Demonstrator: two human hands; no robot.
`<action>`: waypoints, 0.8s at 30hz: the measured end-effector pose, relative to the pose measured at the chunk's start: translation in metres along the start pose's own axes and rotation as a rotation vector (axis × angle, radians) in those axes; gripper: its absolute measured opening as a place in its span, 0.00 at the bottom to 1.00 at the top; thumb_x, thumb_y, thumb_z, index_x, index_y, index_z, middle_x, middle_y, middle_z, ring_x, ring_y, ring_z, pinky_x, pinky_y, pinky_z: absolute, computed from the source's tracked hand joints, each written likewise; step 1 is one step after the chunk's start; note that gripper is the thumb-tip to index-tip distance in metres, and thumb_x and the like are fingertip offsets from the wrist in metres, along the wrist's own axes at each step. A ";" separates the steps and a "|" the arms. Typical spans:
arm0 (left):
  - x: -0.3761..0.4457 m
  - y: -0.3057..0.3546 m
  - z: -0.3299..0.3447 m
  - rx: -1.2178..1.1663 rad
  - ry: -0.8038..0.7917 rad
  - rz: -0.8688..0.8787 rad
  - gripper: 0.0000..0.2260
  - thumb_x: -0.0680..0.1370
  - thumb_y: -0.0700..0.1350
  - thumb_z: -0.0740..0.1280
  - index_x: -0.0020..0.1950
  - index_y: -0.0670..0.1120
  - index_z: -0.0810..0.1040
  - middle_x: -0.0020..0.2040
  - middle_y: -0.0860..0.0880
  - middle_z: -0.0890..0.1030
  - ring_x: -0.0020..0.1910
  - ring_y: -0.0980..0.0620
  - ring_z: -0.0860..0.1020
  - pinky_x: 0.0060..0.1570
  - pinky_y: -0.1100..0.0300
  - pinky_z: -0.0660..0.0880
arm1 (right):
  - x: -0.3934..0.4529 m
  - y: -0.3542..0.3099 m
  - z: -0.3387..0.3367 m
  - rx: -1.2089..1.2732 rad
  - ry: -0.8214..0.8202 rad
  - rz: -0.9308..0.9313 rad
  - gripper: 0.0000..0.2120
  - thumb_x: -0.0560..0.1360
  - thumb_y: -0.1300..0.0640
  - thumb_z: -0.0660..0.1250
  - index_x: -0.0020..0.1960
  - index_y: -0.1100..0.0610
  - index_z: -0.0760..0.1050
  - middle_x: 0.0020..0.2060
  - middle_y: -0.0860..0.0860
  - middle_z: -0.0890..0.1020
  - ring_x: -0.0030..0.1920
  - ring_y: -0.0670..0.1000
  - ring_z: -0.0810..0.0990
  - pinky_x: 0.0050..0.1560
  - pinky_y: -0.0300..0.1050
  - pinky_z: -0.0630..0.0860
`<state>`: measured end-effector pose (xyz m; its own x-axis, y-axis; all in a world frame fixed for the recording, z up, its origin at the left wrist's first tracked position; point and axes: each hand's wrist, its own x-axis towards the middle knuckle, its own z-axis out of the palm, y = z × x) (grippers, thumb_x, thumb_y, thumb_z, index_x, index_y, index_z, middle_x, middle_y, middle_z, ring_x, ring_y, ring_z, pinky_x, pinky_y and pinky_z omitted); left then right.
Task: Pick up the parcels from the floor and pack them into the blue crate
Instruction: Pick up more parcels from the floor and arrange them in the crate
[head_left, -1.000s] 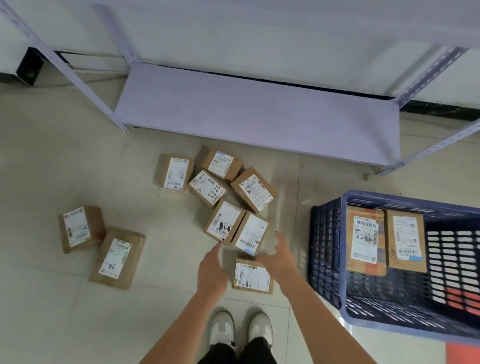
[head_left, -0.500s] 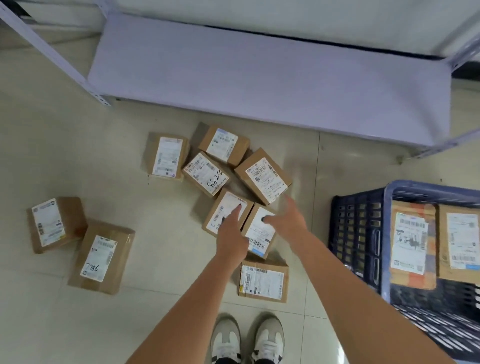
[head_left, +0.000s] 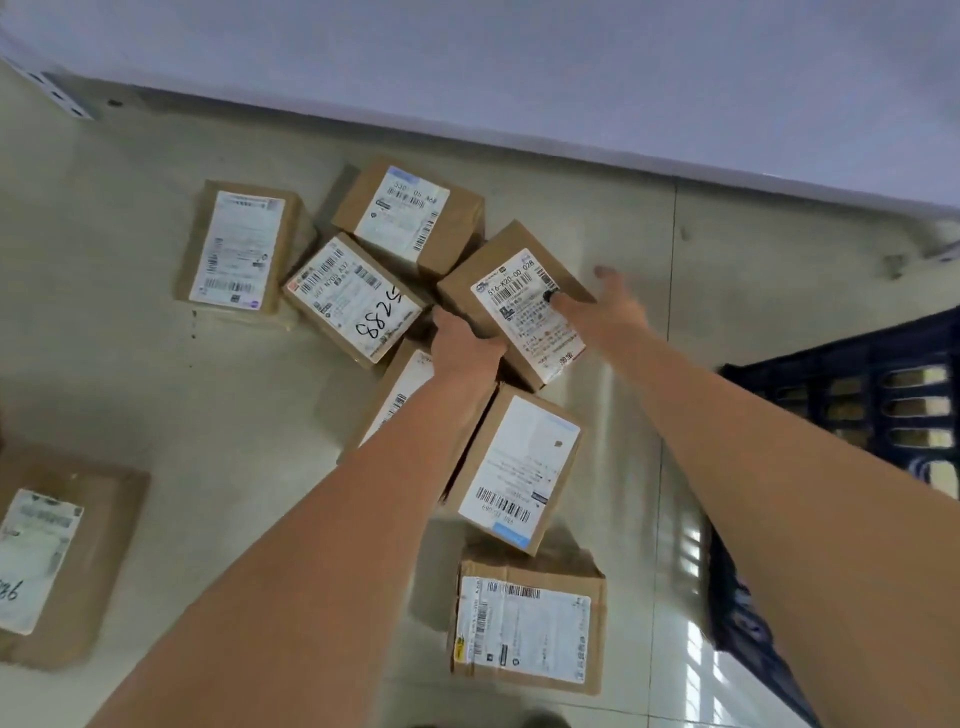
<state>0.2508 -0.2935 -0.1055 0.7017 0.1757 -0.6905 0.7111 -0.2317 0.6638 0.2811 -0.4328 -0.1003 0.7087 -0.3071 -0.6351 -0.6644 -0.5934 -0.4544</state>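
A: What did the crate (head_left: 852, 415) hold?
B: Tan shapes showed through its slots; only a corner was in view.
A: Parcels on the floor?
B: Eight. Both hands had moved from the middle pair to the tilted parcel (head_left: 511, 291): left hand (head_left: 465, 340) curled on its near-left edge, right hand (head_left: 605, 306) on its right side, fingers spread, thumb on the label
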 end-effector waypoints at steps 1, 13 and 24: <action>0.005 0.000 0.005 -0.025 0.002 -0.017 0.32 0.75 0.37 0.66 0.74 0.43 0.53 0.67 0.44 0.72 0.67 0.45 0.71 0.65 0.52 0.69 | 0.004 0.001 0.001 0.023 -0.005 -0.012 0.31 0.73 0.44 0.64 0.72 0.50 0.60 0.63 0.55 0.74 0.59 0.57 0.75 0.60 0.53 0.72; -0.087 0.074 -0.022 0.030 0.053 0.145 0.29 0.74 0.35 0.66 0.72 0.48 0.57 0.63 0.47 0.77 0.58 0.46 0.78 0.50 0.53 0.78 | -0.094 -0.038 -0.053 0.239 0.034 -0.027 0.15 0.73 0.49 0.67 0.48 0.55 0.63 0.39 0.50 0.74 0.37 0.50 0.75 0.34 0.44 0.73; -0.276 0.196 -0.073 0.384 0.004 0.276 0.36 0.74 0.33 0.66 0.75 0.50 0.51 0.68 0.45 0.72 0.64 0.45 0.74 0.61 0.47 0.74 | -0.307 -0.091 -0.170 0.385 -0.002 0.072 0.20 0.73 0.51 0.67 0.61 0.56 0.67 0.51 0.51 0.79 0.49 0.52 0.80 0.53 0.51 0.79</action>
<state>0.2001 -0.3178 0.2360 0.8630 0.0616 -0.5014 0.4311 -0.6073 0.6674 0.1645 -0.4108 0.2416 0.6568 -0.3365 -0.6748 -0.7531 -0.2479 -0.6094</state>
